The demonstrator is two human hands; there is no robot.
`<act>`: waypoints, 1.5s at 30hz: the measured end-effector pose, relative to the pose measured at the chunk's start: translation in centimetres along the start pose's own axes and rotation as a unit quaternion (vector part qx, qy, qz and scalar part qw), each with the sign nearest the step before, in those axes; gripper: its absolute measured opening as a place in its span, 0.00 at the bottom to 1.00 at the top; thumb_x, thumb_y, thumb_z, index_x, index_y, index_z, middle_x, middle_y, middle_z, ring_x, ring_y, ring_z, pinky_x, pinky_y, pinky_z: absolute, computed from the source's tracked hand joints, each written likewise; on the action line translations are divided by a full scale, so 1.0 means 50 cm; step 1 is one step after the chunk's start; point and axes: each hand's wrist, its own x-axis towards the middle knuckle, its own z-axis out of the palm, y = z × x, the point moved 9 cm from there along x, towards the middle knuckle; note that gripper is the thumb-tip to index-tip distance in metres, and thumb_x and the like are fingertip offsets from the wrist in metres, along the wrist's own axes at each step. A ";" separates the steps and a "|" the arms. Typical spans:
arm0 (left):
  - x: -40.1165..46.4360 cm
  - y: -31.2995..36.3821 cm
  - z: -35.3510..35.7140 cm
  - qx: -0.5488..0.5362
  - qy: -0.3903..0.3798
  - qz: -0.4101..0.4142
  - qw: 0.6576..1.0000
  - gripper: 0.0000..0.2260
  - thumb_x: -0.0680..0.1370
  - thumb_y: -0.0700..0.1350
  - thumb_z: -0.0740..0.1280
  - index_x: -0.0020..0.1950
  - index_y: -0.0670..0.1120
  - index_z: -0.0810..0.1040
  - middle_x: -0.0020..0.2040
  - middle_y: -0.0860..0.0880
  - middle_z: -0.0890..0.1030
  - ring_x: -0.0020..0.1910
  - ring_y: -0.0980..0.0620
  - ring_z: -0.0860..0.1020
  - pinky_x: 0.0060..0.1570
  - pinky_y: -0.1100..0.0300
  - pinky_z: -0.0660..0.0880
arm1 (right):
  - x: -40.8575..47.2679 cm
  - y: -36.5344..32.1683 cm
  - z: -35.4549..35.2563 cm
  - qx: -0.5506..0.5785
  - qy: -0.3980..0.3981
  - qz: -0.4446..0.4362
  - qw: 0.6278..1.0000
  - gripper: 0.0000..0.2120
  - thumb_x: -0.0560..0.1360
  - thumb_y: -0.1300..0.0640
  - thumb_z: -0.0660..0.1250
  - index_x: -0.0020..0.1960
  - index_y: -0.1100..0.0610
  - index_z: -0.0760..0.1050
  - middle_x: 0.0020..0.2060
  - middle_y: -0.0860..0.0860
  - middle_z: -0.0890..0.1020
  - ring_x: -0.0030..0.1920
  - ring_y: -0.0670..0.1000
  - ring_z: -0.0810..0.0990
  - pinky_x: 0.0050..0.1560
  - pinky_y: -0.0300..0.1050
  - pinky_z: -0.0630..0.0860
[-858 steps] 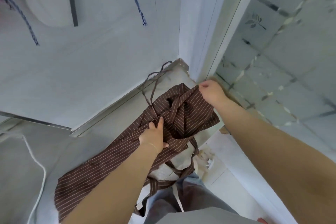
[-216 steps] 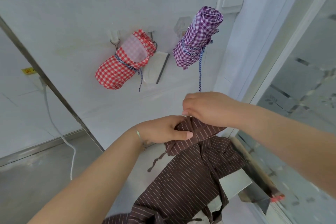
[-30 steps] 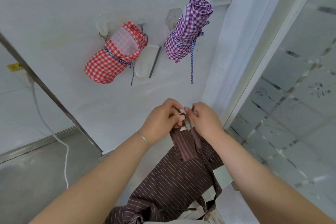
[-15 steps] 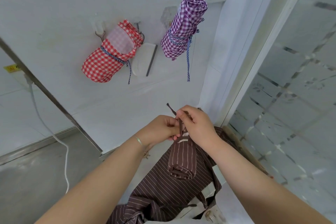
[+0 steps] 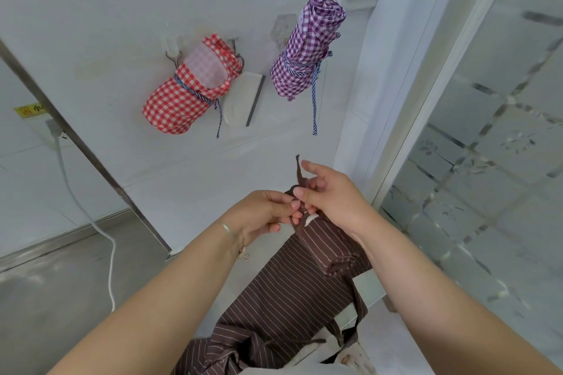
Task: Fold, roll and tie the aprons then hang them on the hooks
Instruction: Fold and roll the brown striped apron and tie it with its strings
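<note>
The brown striped apron (image 5: pixel 292 292) sits low in the centre of the frame, its upper end now wound into a tight roll (image 5: pixel 335 248) just under the hands, the rest trailing unrolled down toward the bottom edge; half a second ago the roll hung more upright between the hands, and now it tilts to the lower right; the thin brown tie (image 5: pixel 300 172) has come up, its loose end standing above the knuckles. The right hand (image 5: pixel 332 195) pinches that tie between thumb and middle fingers, its index finger held out straight; the left hand (image 5: pixel 262 213) has its fingers curled in, pinching the strap at the head of the roll, the two hands touching there. I judge that rolling of this end has given way to tying, though much cloth below is still loose, so the knot may be only a first hitch; hanging is not yet possible. Outward, in the upper middle of the frame, the red checked roll (image 5: pixel 185 91) and the purple checked roll (image 5: pixel 307 49) already hang tied on the wall hooks (image 5: pixel 173 56); a white cable (image 5: pixel 100 231) runs down the left side.
</note>
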 end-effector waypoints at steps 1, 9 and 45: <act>-0.001 0.003 -0.006 -0.010 0.007 -0.004 1.000 0.03 0.76 0.41 0.70 0.42 0.46 0.81 0.34 0.51 0.82 0.33 0.59 0.79 0.29 0.69 0.68 | -0.006 0.001 -0.003 0.004 -0.012 0.002 1.000 0.26 0.74 0.60 0.71 0.70 0.53 0.69 0.39 0.50 0.81 0.31 0.43 0.77 0.38 0.35 0.75; -0.009 0.014 0.005 -0.016 -0.002 -0.046 0.999 0.04 0.74 0.40 0.71 0.41 0.47 0.80 0.36 0.50 0.84 0.35 0.59 0.82 0.28 0.70 0.71 | -0.057 -0.017 -0.012 0.133 -0.047 -0.023 0.990 0.12 0.68 0.54 0.70 0.43 0.64 0.82 0.39 0.62 0.84 0.31 0.48 0.78 0.34 0.40 0.77; -0.125 0.158 0.089 0.543 0.185 0.578 0.580 0.07 0.77 0.46 0.65 0.54 0.49 0.76 0.45 0.50 0.79 0.35 0.51 0.78 0.23 0.61 0.71 | -0.022 -0.034 -0.056 -0.094 -0.072 -0.056 0.991 0.10 0.74 0.66 0.70 0.45 0.51 0.83 0.46 0.49 0.83 0.48 0.45 0.82 0.56 0.37 0.76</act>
